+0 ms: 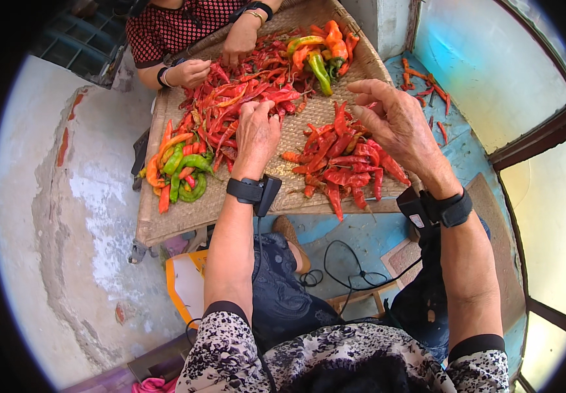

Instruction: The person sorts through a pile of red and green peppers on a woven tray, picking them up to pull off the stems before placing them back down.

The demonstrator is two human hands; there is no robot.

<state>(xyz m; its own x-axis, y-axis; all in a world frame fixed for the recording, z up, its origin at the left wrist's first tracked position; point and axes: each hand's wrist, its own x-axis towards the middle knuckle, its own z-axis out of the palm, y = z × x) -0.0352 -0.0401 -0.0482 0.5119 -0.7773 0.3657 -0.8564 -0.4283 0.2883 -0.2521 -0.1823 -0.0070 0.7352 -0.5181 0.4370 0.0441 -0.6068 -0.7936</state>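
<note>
A big heap of red chili peppers (230,92) covers the middle of a woven tray (184,219). At the heap's near edge is my left hand (256,139), its fingers bent and drawn together among the peppers; what they hold, if anything, is hidden. Above a smaller red chili pile (348,164) at the right hovers my right hand (401,128), fingers apart and nothing seen in them. Green and orange peppers (181,164) form a group at the tray's left side. Larger orange, yellow and green peppers (322,56) lie toward the far right corner.
Across the tray, a co-worker's hands (240,42) reach into the heap. Loose seeds (281,170) dot the weave between the piles. More peppers (437,92) lie on the blue floor beside the window panes (492,59). A black cable (348,275) loops below the tray.
</note>
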